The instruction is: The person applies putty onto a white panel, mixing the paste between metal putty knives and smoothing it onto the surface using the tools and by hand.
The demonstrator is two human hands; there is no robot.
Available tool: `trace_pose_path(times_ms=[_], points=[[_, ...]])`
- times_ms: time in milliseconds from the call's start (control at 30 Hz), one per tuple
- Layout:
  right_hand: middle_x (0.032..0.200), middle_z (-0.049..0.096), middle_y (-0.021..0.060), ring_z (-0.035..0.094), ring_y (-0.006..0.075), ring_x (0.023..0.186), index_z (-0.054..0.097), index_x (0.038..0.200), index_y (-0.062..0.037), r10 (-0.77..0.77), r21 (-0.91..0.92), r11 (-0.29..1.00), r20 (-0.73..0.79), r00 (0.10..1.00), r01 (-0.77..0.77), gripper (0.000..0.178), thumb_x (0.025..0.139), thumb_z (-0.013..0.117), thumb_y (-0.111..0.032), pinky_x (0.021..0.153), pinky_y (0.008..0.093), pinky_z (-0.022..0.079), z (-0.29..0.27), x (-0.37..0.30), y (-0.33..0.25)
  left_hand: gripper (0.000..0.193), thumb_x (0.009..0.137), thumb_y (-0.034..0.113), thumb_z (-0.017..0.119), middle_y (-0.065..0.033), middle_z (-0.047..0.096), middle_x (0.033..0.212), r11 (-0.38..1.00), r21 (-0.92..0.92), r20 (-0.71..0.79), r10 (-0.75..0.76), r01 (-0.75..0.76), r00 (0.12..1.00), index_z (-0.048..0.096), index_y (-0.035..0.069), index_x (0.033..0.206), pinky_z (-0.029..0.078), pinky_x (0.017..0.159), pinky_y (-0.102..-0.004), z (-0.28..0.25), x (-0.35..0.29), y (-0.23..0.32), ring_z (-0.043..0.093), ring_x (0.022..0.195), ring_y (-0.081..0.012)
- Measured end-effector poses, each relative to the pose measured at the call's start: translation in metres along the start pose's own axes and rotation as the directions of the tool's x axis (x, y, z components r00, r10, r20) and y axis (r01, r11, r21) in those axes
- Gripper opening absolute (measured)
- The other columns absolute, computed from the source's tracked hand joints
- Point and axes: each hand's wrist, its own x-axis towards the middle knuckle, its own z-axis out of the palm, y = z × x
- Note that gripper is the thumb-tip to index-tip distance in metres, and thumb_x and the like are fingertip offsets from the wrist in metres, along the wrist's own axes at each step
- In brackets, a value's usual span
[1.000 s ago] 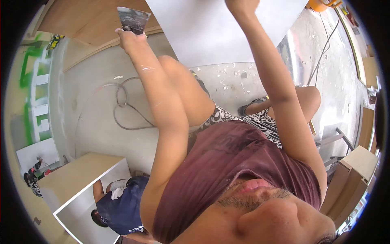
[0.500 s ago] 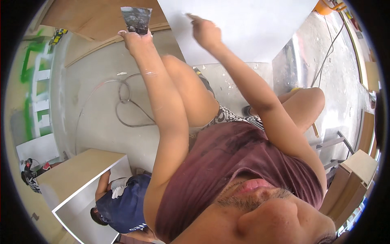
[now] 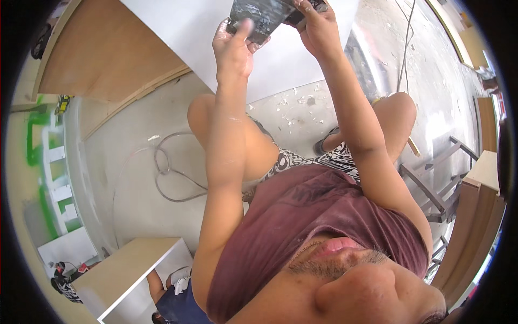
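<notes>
My left hand point(image 3: 234, 54) is closed around a wide putty knife point(image 3: 258, 20), its dark blade smeared with pale filler and the thumb lying over it. My right hand point(image 3: 322, 35) grips a second dark putty knife point(image 3: 319, 6), partly hidden by the fingers. The two blades meet or overlap near the top edge; contact between them cannot be made out for certain. Both knives are above a smooth white panel point(image 3: 286, 67). White residue marks my left fingers.
A brown wooden board point(image 3: 108, 56) leans left of the panel. A looped hose point(image 3: 162, 162) lies on the debris-specked floor. A person in a dark blue shirt point(image 3: 183, 305) works at an open cabinet point(image 3: 129, 264) lower left. A grey metal frame point(image 3: 426, 186) stands right.
My right hand has left the panel surface and come beside the left. My left hand has moved right, bringing its putty knife to the other. The whole view has shifted.
</notes>
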Motion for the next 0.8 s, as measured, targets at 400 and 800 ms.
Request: trace_pose_path(times_ms=[400, 800], points=[[0.085, 0.069, 0.0035, 0.066, 0.0110, 0.069, 0.065, 0.117, -0.0002, 0.151, -0.696, 0.713, 0.028, 0.988, -0.089, 0.027, 0.099, 0.062, -0.020, 0.062, 0.0241, 0.056, -0.043, -0.003, -0.060, 0.026, 0.096, 0.004, 0.060, -0.0157, 0.067, 0.101, 0.995, 0.096, 0.056, 0.001, -0.006, 0.998, 0.053, -0.005, 0.118, 0.064, 0.063, -0.0374, 0.013, 0.003, 0.002, 0.071, 0.080, -0.0232], [0.084, 0.069, 0.0031, 0.064, 0.0102, 0.066, 0.069, 0.104, 0.0007, 0.091, -0.394, 0.904, -0.200, 0.976, -0.165, 0.019, 0.088, 0.072, -0.008, 0.057, 0.0253, 0.053, -0.045, -0.009, -0.042, 0.037, 0.099, 0.015, 0.062, -0.0071, 0.070, 0.095, 0.848, 0.502, 0.201, 0.078, -0.171, 0.977, 0.060, -0.002, 0.131, 0.057, 0.068, -0.0260, 0.034, -0.018, -0.004, 0.065, 0.080, -0.0099]])
